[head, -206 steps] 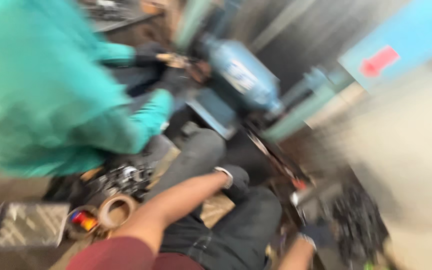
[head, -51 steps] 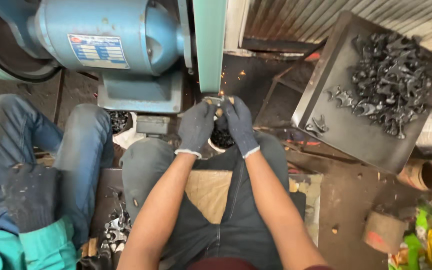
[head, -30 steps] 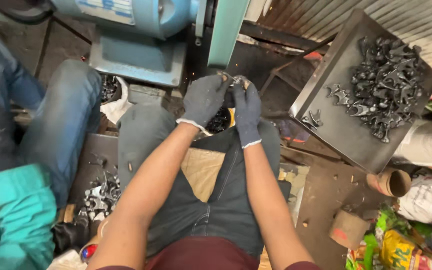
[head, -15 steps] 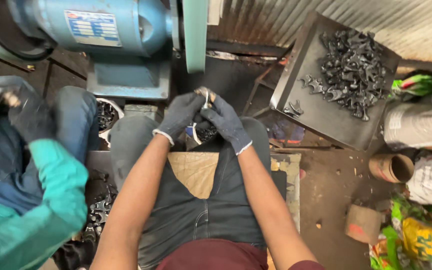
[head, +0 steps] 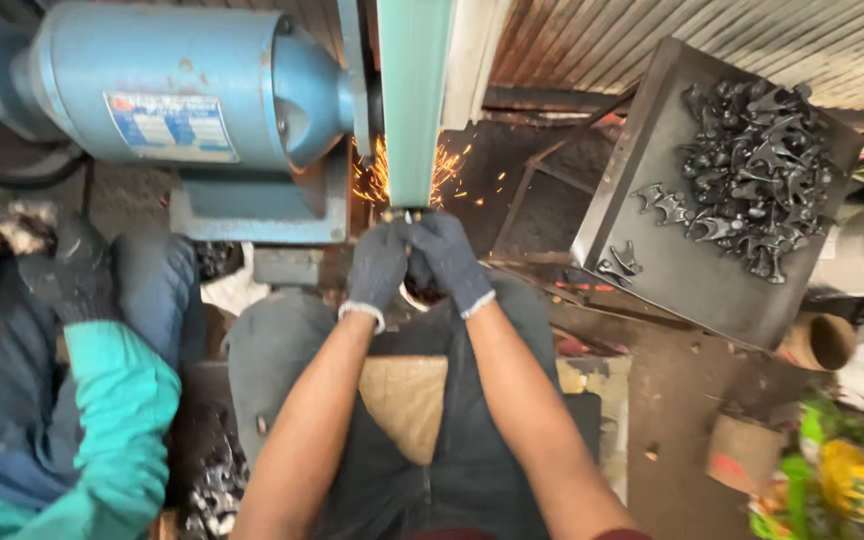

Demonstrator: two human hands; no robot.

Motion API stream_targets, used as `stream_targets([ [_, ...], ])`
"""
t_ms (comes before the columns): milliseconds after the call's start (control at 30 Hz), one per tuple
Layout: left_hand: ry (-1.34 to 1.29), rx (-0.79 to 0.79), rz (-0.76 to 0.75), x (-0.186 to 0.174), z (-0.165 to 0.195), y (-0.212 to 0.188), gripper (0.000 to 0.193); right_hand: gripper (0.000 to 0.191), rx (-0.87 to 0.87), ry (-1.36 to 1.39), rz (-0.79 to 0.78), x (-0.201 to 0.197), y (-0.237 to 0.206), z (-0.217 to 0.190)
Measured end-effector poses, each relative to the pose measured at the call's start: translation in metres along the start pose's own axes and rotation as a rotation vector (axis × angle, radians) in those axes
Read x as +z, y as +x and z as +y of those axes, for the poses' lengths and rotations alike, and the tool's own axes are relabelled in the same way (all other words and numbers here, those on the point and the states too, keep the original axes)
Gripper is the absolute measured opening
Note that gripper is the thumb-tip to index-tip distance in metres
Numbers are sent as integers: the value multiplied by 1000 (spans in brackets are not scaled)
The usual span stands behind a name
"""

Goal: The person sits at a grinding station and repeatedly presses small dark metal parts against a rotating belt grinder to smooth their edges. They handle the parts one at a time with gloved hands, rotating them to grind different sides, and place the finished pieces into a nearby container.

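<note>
Gloved fingers (head: 392,240) of both hands are clenched on a small metal piece (head: 404,214) pressed against the green belt (head: 414,100), sparks (head: 377,170) thrown, grinding judged underway, many dark parts (head: 752,170) heaped on the tray (head: 672,270)

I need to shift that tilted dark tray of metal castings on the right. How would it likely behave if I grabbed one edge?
The tray looks like stiff sheet metal, so it probably won't flex. The pile of dark castings sits heaped toward its upper corner, so it is likely heavy and lopsided. A few castings lie loose lower down; since the tray sits tilted, they may slide.
</note>
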State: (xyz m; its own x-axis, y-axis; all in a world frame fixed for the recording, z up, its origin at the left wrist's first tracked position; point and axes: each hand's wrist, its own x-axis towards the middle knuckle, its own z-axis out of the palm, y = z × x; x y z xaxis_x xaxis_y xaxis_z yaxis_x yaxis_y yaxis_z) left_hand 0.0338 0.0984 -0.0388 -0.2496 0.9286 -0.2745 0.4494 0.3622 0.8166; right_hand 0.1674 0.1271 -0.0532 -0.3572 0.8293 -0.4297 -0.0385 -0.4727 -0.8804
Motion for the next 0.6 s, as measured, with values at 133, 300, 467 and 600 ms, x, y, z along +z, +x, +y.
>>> stream_targets([
  [133, 102, 168, 88, 3, 2, 3, 36, 34, -291, 53, -35, -1, 1, -9],
  [300, -101, 132, 9, -15, 12, -31, 40, 46, -283, 223, -205, 1, -46, -17],
  [467, 5, -19, -84, -42, 33, -51, 46, 51, -206, 310, -128, 5, -62, -14],
  [600, -67, -153, -13, -48, 47, -42, 45, 37, -170, 412, -189, 4, -35, -7],
])
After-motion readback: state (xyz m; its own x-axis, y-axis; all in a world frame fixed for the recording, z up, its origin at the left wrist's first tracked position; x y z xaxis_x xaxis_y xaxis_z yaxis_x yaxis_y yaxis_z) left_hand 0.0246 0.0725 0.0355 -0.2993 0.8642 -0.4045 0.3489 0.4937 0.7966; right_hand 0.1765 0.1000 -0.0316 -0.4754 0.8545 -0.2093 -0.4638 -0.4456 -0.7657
